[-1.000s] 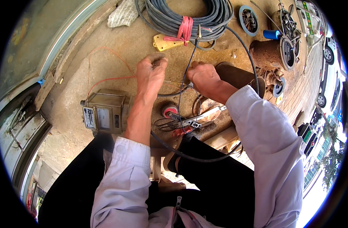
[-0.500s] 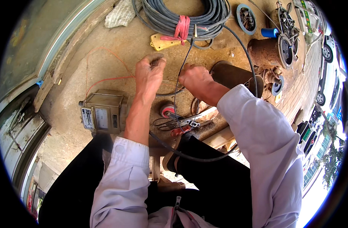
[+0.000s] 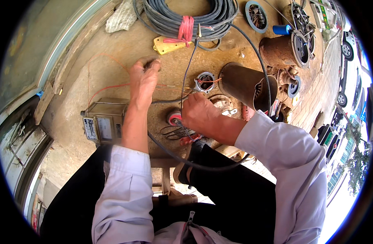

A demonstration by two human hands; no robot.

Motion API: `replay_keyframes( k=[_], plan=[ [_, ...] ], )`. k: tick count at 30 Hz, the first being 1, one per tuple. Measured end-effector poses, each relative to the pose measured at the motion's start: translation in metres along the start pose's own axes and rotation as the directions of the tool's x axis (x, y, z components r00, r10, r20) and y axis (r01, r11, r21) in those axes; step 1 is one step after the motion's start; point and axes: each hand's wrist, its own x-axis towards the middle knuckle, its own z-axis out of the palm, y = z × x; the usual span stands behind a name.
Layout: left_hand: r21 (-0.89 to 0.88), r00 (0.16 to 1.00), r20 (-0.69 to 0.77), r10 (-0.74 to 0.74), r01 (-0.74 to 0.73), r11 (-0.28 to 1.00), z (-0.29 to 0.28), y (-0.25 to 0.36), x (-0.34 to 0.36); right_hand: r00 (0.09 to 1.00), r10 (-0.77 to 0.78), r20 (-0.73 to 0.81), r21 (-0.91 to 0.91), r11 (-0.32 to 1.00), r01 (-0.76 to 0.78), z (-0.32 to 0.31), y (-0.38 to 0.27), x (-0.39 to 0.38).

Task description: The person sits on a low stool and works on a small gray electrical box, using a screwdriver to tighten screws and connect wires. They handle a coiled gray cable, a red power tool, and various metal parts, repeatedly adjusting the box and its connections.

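My left hand (image 3: 142,81) hovers above the ground with thumb and fingers pinched together. Whatever they hold, if anything, is too small to make out. Orange-red wires (image 3: 109,86) run behind that wrist. Closed, my right hand (image 3: 199,116) is beside a thin dark wire (image 3: 187,71); its fingertips are hidden from above. Just beyond it lies a round metal housing (image 3: 204,82) with orange wires coming out. Below my left forearm's side stands a grey-green box-shaped meter (image 3: 103,126) with a glass window. A red roll (image 3: 174,118) and red-handled tool (image 3: 190,140) lie by my right hand.
A large coil of black cable (image 3: 186,20), tied with pink plastic, lies ahead near a yellow block (image 3: 170,45). To the right are a brown metal cylinder (image 3: 241,83), a rusty cylinder (image 3: 278,52) and a blue can (image 3: 281,29). Thick cable loops over my knee.
My right hand has moved down toward me, uncovering the round metal housing and its orange wires. My left hand has shifted slightly left, still pinched. The whole view has shifted a little.
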Motion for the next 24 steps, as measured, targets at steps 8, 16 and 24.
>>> replay_keyframes(
  k=[8, 16, 24],
  plan=[
    [0.225, 0.983, 0.077, 0.164, -0.178, 0.958, -0.019, 0.045, -0.011, 0.986, 0.154, -0.059, 0.036, 0.988, -0.152, -0.083, 0.063, -0.048],
    [0.592, 0.915, 0.15, 0.374, -0.386, 0.707, -0.105, 0.091, -0.033, 0.78, 0.617, -0.106, 0.433, 0.735, -0.522, -0.36, 0.008, -0.114],
    [0.899, 0.905, 0.386, 0.179, -0.412, 0.149, -0.174, 0.106, -0.083, 0.733, 0.483, -0.479, 0.529, 0.825, -0.198, -0.295, -0.051, -0.054]
  ],
)
